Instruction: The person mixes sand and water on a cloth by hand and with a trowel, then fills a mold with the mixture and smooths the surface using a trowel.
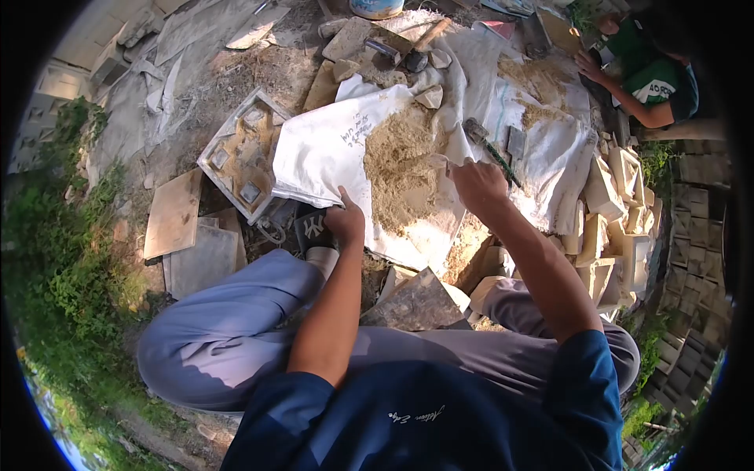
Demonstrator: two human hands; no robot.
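Observation:
My left hand is closed on the near edge of a white sack sheet with handwriting on it. A heap of damp-looking sandy mix lies on the sheet, in front of both hands. My right hand is closed in a fist at the right side of the heap. From it a trowel, its blade coated with the mix, points left into the heap; the handle is hidden in my fingers. Left of the sheet, a square mould frame holds sandy mix and small square pieces.
A green-handled brush lies right of the heap. A hammer rests among stones at the back. Cast blocks are stacked at right. Flat boards lean at left. Another person's hand is at the upper right.

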